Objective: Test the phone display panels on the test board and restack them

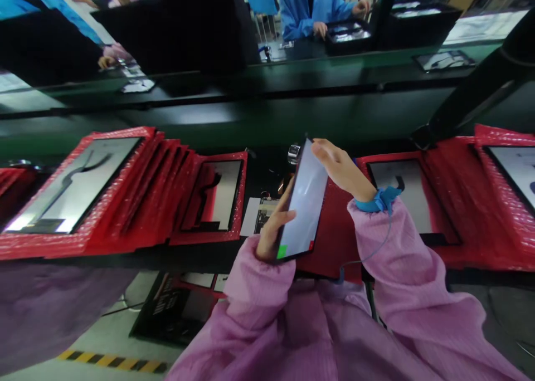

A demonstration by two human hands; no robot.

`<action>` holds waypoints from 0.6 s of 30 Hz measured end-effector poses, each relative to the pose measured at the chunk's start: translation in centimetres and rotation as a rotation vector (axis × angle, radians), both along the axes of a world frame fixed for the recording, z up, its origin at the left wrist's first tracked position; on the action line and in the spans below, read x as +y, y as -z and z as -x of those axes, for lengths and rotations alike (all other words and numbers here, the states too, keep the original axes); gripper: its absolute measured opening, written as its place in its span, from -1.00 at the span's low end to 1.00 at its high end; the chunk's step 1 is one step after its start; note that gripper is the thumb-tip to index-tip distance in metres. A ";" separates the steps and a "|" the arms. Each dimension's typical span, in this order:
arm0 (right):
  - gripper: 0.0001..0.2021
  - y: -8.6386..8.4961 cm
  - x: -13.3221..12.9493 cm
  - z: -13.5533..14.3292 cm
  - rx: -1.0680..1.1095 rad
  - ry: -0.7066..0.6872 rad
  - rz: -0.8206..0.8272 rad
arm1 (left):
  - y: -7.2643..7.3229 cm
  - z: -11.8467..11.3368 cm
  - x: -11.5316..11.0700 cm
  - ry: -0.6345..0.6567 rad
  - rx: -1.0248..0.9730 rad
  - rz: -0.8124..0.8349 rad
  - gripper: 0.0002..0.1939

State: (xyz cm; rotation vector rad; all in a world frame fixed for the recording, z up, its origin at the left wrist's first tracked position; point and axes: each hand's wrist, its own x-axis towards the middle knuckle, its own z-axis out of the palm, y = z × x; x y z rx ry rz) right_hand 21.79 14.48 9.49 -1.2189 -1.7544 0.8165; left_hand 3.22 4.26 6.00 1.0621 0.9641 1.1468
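A lit display panel [307,194] is held up at a tilt over the bench, with a green patch and a red patch at its lower end. My left hand [273,228] grips its lower left edge, thumb on the front and fingers behind. At the upper right edge, my right hand [340,166] touches the panel with its fingers over the front; a blue strap [378,199] circles that wrist. Beneath the panel lies a red bubble sheet [336,230]. A small circuit board [264,213] and a white card [251,216] rest left of my left hand.
Red bubble bags with panels are stacked at the left [146,191] and right [489,197]. A dark arm [472,91] slants across the upper right. Beyond the green ledge [251,119], a person in blue [317,8] works at a black tray [348,35].
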 end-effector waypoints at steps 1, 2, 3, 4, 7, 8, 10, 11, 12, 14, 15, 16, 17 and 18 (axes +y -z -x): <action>-0.36 0.3 -0.2 -0.3 0.037 0.008 0.004 | -0.3 -0.6 0.3 0.080 -0.038 -0.012 -0.39; -0.38 0.6 -0.4 -0.6 0.070 0.023 0.007 | -0.6 -1.3 0.6 0.147 -0.053 -0.031 -0.33; -0.40 0.9 -0.4 -0.9 0.102 0.041 0.016 | -0.8 -1.9 0.9 0.191 -0.062 -0.042 -0.29; -0.43 1.3 -0.5 -1.1 0.133 0.063 0.028 | -0.9 -2.6 1.0 0.222 -0.071 -0.045 -0.26; -0.53 2.1 -0.3 -1.6 0.241 0.123 0.057 | -1.1 -4.4 1.1 0.306 -0.120 -0.034 -0.24; -0.57 2.4 -0.2 -1.7 0.273 0.133 0.059 | -1.0 -4.7 1.0 0.324 -0.127 -0.045 -0.27; -0.63 2.7 -0.1 -1.9 0.314 0.140 0.053 | -0.7 -4.7 0.6 0.299 -0.100 -0.116 -0.36; -0.65 2.8 -0.1 -1.9 0.322 0.142 0.045 | -0.4 -4.3 0.4 0.245 -0.061 -0.169 -0.42; -0.67 2.9 0.0 -2.0 0.323 0.143 0.036 | 0.1 -3.7 0.1 0.162 -0.001 -0.230 -0.47; -0.71 3.1 0.0 -2.1 0.320 0.143 0.026 | 1.4 -1.5 -0.7 -0.084 0.209 -0.365 -0.59; -0.71 3.1 0.0 -2.1 0.318 0.140 0.024 | 2.2 -0.2 -1.1 -0.223 0.363 -0.427 -0.66; -0.72 3.2 0.0 -2.2 0.317 0.136 0.022 | 3.2 1.2 -1.5 -0.357 0.552 -0.490 -0.73; -0.72 3.2 0.0 -2.2 0.314 0.134 0.017 | 4.2 2.5 -1.9 -0.453 0.756 -0.534 -0.76; -0.72 3.2 -0.1 -2.2 0.310 0.133 0.011 | 5.2 3.7 -2.3 -0.513 0.934 -0.571 -0.77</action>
